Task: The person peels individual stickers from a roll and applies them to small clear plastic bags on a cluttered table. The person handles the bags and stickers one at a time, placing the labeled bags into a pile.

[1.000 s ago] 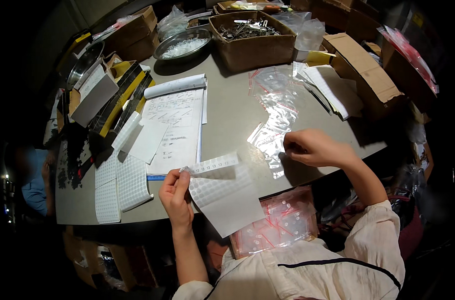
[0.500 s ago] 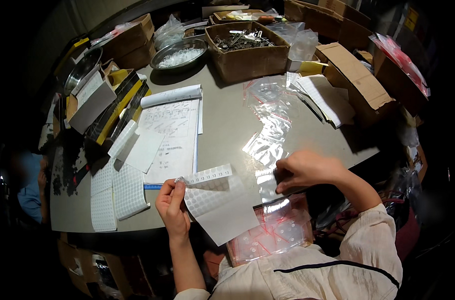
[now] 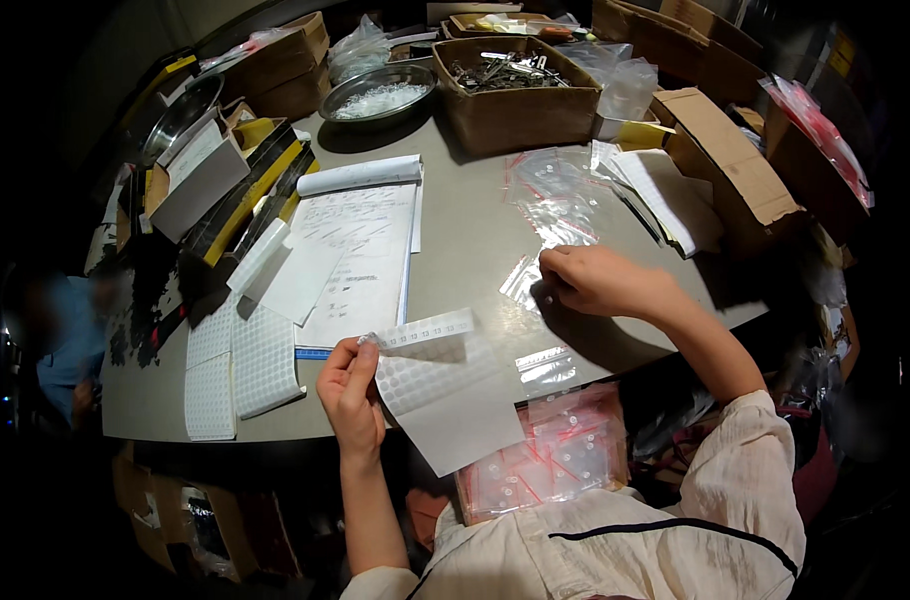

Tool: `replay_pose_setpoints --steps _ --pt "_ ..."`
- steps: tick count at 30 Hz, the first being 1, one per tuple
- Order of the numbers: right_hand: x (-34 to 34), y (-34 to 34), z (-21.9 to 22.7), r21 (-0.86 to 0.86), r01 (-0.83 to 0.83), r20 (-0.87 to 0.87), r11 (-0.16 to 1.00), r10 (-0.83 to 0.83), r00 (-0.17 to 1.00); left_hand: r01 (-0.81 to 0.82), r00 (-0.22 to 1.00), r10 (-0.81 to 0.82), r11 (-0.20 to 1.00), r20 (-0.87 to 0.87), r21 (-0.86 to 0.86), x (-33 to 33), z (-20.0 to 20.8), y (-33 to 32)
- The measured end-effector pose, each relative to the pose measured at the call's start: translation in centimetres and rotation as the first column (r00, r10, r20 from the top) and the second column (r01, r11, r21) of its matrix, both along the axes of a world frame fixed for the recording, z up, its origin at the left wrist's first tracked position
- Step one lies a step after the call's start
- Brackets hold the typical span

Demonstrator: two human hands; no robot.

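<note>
Over the near edge of the grey table, I see the left hand from the head camera, its thumb and fingers clamped together on the upper left corner of a white paper sheet of round stickers. That sheet slants down toward the person, a printed strip along its top, its lower part reaching in front of the open box of clear plastic bags with red strips by the person's lap.

Farther up and to the right, the right hand is poised over the line of small transparent zip bags, its fingers curled in. I cannot tell from my view whether its fingertips pinch anything. One clear flat bag lies by itself near the table edge, between the sheet and the right forearm.

On the left I make out a white handwritten notepad on a blue clipboard, with dotted white sticker sheets beside it. Toward the back stand a round metal bowl of clear pieces and a brown cardboard box of dark metal parts.
</note>
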State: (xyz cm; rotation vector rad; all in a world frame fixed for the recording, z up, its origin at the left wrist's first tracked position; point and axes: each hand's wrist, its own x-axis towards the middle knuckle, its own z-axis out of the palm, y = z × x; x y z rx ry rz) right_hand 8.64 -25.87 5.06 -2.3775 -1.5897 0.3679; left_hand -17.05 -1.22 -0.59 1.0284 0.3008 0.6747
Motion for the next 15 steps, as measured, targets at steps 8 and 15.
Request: replay_pose_setpoints --steps 8,15 --pt "0.4 -1.7 0.2 -0.157 0.195 0.169 0.968 -0.169 0.971 -0.022 0.999 0.022 1.000 -0.023 0.008 0.2 0.3 -0.2" --pt "-6.6 -4.5 2.7 -0.352 -0.126 -0.083 0.928 0.103 0.991 0.042 0.996 -0.044 0.999 -0.072 -0.027 -0.4 1.8 -0.4"
